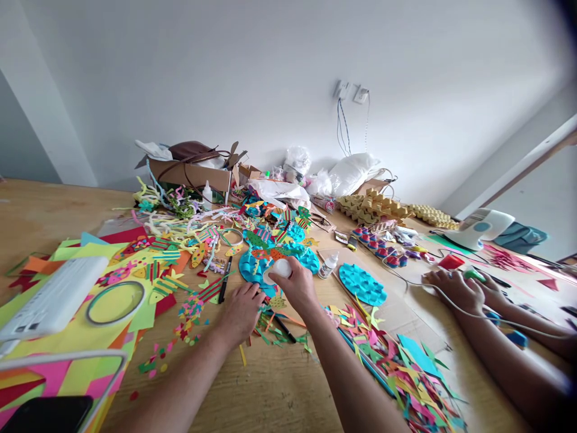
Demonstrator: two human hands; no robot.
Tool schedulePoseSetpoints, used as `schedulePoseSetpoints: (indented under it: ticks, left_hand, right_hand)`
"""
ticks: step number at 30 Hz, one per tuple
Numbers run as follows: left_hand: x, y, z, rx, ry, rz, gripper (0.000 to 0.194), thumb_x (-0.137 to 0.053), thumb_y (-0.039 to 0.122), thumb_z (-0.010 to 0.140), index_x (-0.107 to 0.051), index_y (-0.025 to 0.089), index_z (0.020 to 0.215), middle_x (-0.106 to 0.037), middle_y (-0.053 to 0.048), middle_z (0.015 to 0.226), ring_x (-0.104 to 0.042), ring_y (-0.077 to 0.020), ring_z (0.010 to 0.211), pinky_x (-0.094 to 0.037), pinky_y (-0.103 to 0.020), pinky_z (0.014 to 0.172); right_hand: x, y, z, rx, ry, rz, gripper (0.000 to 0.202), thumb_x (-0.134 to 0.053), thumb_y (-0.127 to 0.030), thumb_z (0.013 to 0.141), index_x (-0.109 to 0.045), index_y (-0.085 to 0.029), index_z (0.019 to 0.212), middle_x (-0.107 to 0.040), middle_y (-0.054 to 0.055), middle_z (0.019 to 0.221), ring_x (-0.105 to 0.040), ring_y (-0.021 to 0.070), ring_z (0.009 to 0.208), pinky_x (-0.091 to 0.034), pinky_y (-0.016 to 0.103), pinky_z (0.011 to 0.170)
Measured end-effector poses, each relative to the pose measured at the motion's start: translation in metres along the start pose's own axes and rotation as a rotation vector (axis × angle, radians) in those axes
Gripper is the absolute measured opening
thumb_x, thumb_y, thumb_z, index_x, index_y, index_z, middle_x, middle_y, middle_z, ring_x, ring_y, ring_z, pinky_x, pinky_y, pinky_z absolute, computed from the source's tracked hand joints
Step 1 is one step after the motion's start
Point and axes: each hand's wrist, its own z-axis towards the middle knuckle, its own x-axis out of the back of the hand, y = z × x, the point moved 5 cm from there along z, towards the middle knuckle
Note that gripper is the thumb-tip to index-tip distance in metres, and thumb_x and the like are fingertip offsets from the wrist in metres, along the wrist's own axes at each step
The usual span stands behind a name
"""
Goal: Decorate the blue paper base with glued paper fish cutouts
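Note:
My right hand (297, 285) is closed round a small round white object (279, 270), held over a blue painted egg-carton piece (250, 267) near the middle of the table. My left hand (242, 310) is at the near edge of that blue piece, its fingers bent and close together; whatever they may hold is hidden. Colourful paper fish (286, 225) lie on and behind the blue pieces. A white glue bottle (328, 266) stands right of my right hand, beside another blue carton piece (362, 284). A black pen (225, 279) lies left.
Coloured paper sheets (189, 240) and a white power strip (54, 294) are at the left. Paper scraps (406, 385) cover the front right. Another person's hands (455, 291) rest at the right, near a white cable (406, 281). A cardboard box (193, 175) stands behind.

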Motion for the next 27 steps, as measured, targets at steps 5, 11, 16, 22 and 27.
schedulePoseSetpoints:
  ticks: [5,11,16,22,27]
  left_hand:
    - [-0.0005,0.0003,-0.0003,-0.003,0.004,-0.003,0.029,-0.045,0.018,0.082,-0.054,0.02,0.11,-0.054,-0.009,0.12,-0.044,-0.0263,0.113,-0.04,-0.043,0.089]
    - [-0.0031,-0.001,0.0001,0.002,-0.003,-0.01,0.029,-0.047,0.017,0.081,-0.054,0.02,0.11,-0.053,-0.01,0.122,-0.044,-0.0261,0.115,-0.04,-0.043,0.091]
    - [0.0002,0.0002,-0.001,-0.002,0.036,-0.011,0.028,-0.048,0.018,0.081,-0.054,0.021,0.109,-0.054,-0.008,0.121,-0.044,-0.0259,0.114,-0.039,-0.042,0.092]
    - [0.0003,0.0003,-0.0016,-0.001,0.023,-0.012,0.03,-0.048,0.018,0.081,-0.054,0.021,0.111,-0.054,-0.007,0.122,-0.044,-0.0252,0.115,-0.038,-0.042,0.094]
    - [0.0016,0.0004,-0.0024,0.002,0.016,-0.034,0.031,-0.047,0.018,0.082,-0.054,0.019,0.113,-0.052,-0.009,0.126,-0.042,-0.0252,0.118,-0.036,-0.042,0.096]
  right_hand:
    - [0.0025,-0.0002,-0.0009,-0.005,-0.031,0.016,0.019,-0.061,-0.035,0.066,-0.053,-0.019,0.075,-0.056,-0.002,0.064,-0.048,0.0139,0.059,-0.03,0.022,0.053]
    - [0.0056,-0.0023,-0.002,0.007,0.002,0.006,0.018,-0.061,-0.034,0.066,-0.052,-0.019,0.072,-0.055,-0.002,0.063,-0.047,0.0135,0.058,-0.03,0.022,0.053]
    - [0.0042,-0.0016,-0.0026,0.014,-0.019,0.037,0.018,-0.062,-0.033,0.065,-0.054,-0.019,0.074,-0.057,-0.001,0.065,-0.047,0.0133,0.058,-0.03,0.022,0.053]
    - [0.0087,-0.0029,-0.0033,-0.008,-0.014,0.039,0.018,-0.061,-0.034,0.065,-0.054,-0.019,0.073,-0.054,-0.003,0.062,-0.046,0.013,0.057,-0.03,0.022,0.052]
    - [0.0056,0.0019,-0.0035,-0.033,-0.02,0.089,0.021,-0.064,-0.033,0.062,-0.055,-0.019,0.075,-0.055,-0.002,0.064,-0.047,0.0134,0.058,-0.032,0.022,0.053]
